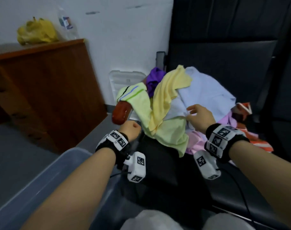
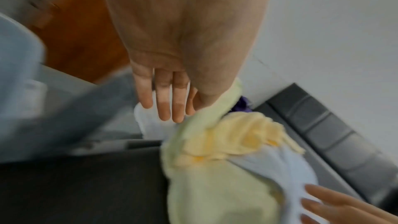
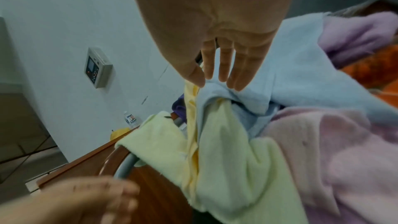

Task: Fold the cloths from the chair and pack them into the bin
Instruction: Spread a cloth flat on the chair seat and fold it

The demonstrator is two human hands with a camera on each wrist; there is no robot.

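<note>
A heap of cloths lies on the black chair seat (image 1: 166,171): a yellow cloth (image 1: 166,97), a light green striped cloth (image 1: 141,105) draped over the red-brown armrest (image 1: 121,113), a pale blue cloth (image 1: 206,90), a purple one (image 1: 154,78), a pink one (image 1: 196,143) and an orange striped one (image 1: 257,143). My right hand (image 1: 196,113) reaches onto the pale blue cloth (image 3: 301,65), its straight fingertips (image 3: 223,76) touching the cloth's edge. Beside the armrest my left hand (image 1: 129,130) hovers with straight fingers (image 2: 163,108) close to the green cloth (image 2: 204,118), holding nothing. The translucent bin (image 1: 41,180) stands at lower left.
A wooden cabinet (image 1: 41,88) stands left of the chair, with a yellow bag (image 1: 36,32) and a plastic bottle (image 1: 66,24) on top. A white lid (image 1: 124,80) leans against the wall behind the armrest. The chair's dark backrest (image 1: 224,39) rises behind the pile.
</note>
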